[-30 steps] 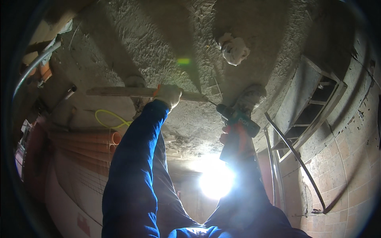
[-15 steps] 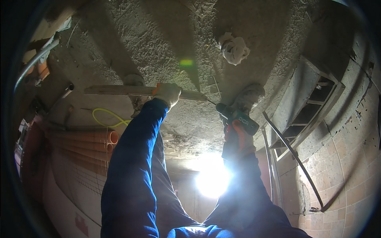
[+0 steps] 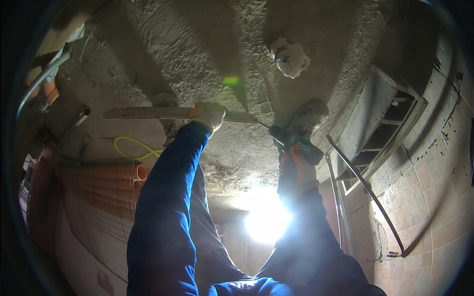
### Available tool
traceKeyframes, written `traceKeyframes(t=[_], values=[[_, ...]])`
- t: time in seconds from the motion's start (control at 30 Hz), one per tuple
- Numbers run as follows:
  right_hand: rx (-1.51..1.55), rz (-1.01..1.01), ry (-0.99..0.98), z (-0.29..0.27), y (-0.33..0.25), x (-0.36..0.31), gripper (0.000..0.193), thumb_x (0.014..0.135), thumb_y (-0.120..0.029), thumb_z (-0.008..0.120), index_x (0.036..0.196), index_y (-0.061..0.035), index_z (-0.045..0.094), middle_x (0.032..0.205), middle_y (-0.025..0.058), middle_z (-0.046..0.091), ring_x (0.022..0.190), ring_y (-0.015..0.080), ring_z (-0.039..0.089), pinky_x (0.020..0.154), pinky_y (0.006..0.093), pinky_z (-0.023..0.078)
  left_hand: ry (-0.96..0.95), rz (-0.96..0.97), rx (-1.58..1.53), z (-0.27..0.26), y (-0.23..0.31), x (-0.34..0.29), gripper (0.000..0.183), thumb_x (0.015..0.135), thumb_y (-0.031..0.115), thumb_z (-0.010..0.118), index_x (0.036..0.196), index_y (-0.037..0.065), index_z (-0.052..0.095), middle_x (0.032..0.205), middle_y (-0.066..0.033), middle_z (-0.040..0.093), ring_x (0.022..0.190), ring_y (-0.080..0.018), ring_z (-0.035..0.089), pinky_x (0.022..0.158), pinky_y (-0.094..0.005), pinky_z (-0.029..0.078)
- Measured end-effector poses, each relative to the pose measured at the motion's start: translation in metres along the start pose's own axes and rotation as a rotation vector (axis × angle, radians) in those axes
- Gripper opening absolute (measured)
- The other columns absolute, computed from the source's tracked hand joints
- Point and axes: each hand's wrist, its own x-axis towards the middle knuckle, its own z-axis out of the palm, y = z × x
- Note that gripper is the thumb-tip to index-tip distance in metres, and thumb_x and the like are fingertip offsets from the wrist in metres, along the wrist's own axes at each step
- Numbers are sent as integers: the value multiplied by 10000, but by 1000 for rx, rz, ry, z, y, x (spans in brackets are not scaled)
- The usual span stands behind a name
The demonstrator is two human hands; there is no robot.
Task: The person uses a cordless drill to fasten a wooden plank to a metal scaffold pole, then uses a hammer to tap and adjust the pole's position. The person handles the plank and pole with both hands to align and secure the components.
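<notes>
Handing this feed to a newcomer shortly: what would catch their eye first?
Probably the glaring white light low in the centre. Higher up, the left hand grips a long strip while the right hand holds a green drill, its bit at the strip's right end. Orange pipes lie stacked at the left.

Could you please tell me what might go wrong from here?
1. The bit of the power drill in the right hand appears to meet the wooden strip near its end, so the wood could split or the bit skid off.
2. The left hand grips that strip on the side the bit points toward, so a slip might reach it.
</notes>
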Motion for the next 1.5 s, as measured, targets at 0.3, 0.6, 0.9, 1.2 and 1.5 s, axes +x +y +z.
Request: traceKeyframes(t=[0.3, 0.6, 0.9, 1.2, 1.5], values=[[-82, -143, 31, 4, 8, -5, 221, 901, -189, 699, 1072, -88, 602, 863, 31, 625, 725, 141, 590, 645, 270, 475, 20, -16, -73, 9, -4, 2, 240, 928, 179, 545, 1094, 206, 717, 1009, -58, 726, 961, -282, 714, 799, -483, 553], [-6, 6, -89, 0, 15, -5, 245, 938, -249, 642, 1071, -50, 592, 949, 101, 627, 702, 156, 564, 641, 269, 460, 15, 11, -53, 9, -5, 2, 224, 923, 190, 553, 1060, 209, 730, 1009, -52, 729, 959, -275, 714, 803, -476, 553], [45, 82, -218, 20, 7, -42, 359, 935, -252, 671, 1186, -18, 566, 1017, 116, 650, 799, 200, 648, 672, 326, 543, 35, 12, -12, 5, 0, -5, 234, 924, 180, 550, 1086, 213, 716, 1044, -51, 706, 982, -277, 708, 838, -481, 533], [113, 132, -175, 24, -5, -44, 264, 932, -207, 656, 1133, -52, 583, 934, 87, 646, 766, 198, 653, 684, 390, 564, -4, -12, 70, 3, 6, -6, 264, 926, 183, 554, 1144, 204, 701, 1064, -51, 697, 992, -281, 704, 839, -493, 546], [166, 103, -211, 1, -5, -33, 213, 929, -195, 632, 1089, -66, 576, 892, 69, 636, 713, 177, 631, 646, 374, 559, -68, -67, 113, -3, 10, -6, 260, 948, 186, 536, 1152, 207, 696, 1058, -35, 696, 1011, -276, 697, 880, -480, 513]])
